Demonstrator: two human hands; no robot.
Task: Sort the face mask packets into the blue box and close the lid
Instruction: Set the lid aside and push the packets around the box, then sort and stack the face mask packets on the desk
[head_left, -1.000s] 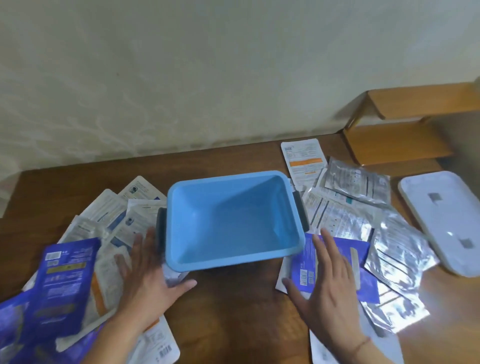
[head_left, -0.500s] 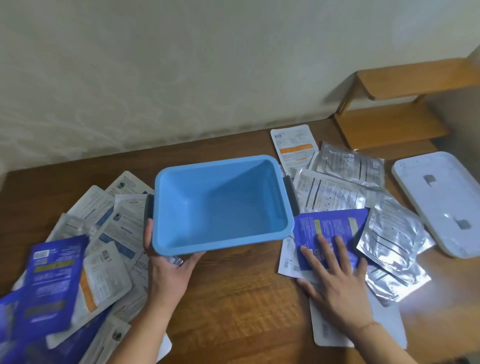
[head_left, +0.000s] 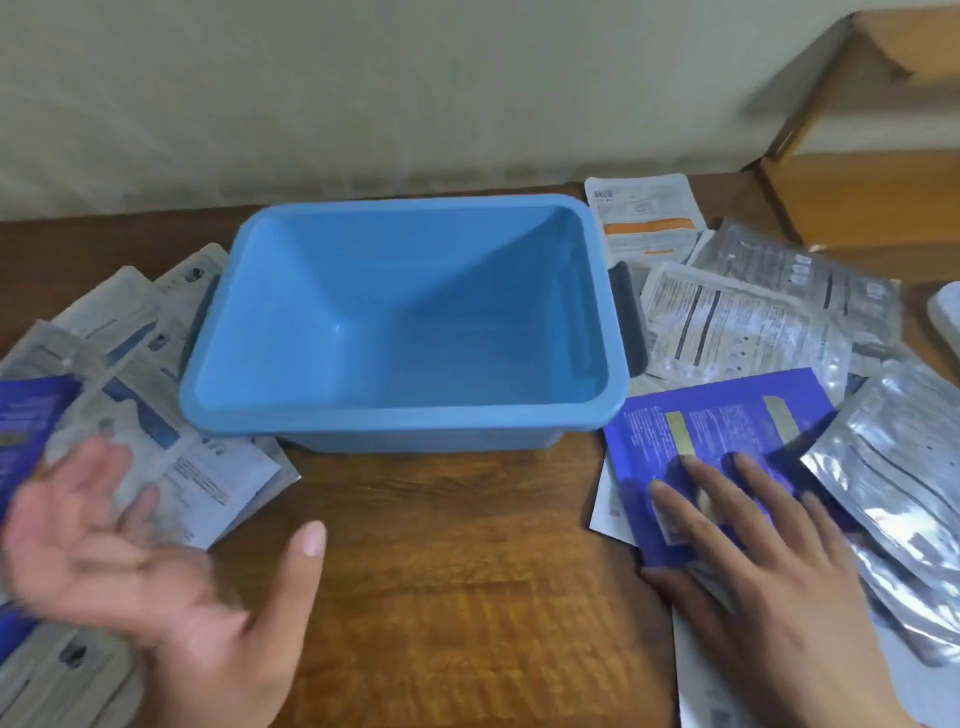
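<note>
With the left hand (head_left: 156, 566) open and empty, the purple packet (head_left: 722, 431) under the right hand's (head_left: 769, 587) flat fingers should be slid clear, then pinched and dropped into the blue box (head_left: 405, 332).

I have only one view, the wide-angle camera worn on the person's head. It looks forward and steeply down across the worktop (head_left: 457, 582) toward its far edge, where the wall (head_left: 363, 88) rises. It sits close: the blue box (head_left: 405, 332) near the middle fills much of my frame, and the near edge of the worktop falls below the picture. The left hand (head_left: 156, 587) and right hand (head_left: 769, 577) enter from the bottom corners, the left one blurred. Straight lines bend toward the frame's sides. At the far right corner a wooden shelf (head_left: 883, 197) is cut off. With no second view, nothing is shared.
</note>
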